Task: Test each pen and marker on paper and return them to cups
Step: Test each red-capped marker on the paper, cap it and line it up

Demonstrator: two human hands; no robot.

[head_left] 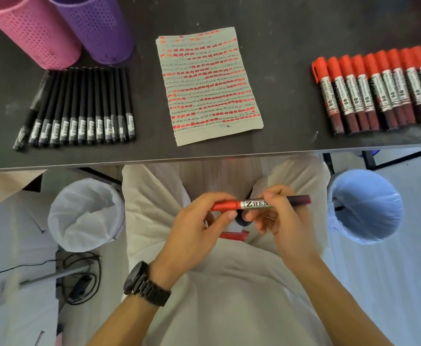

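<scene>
Both grips clamp one marker (252,204): left hand (197,228) on cap (223,206), right hand (279,218) hiding its label's end.

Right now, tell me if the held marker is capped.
Capped: red cap sits flush on the marker, no tip showing. Left hand pinches the cap, right hand grips the barrel.

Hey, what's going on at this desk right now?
A person holds a red marker over their lap, left hand gripping its cap, right hand the barrel; whether the cap is coming off or going on is unclear. On the table lie a paper full of red and black marks, a row of black pens and a row of red markers. The pink cup and purple cup stand behind the pens.
</scene>
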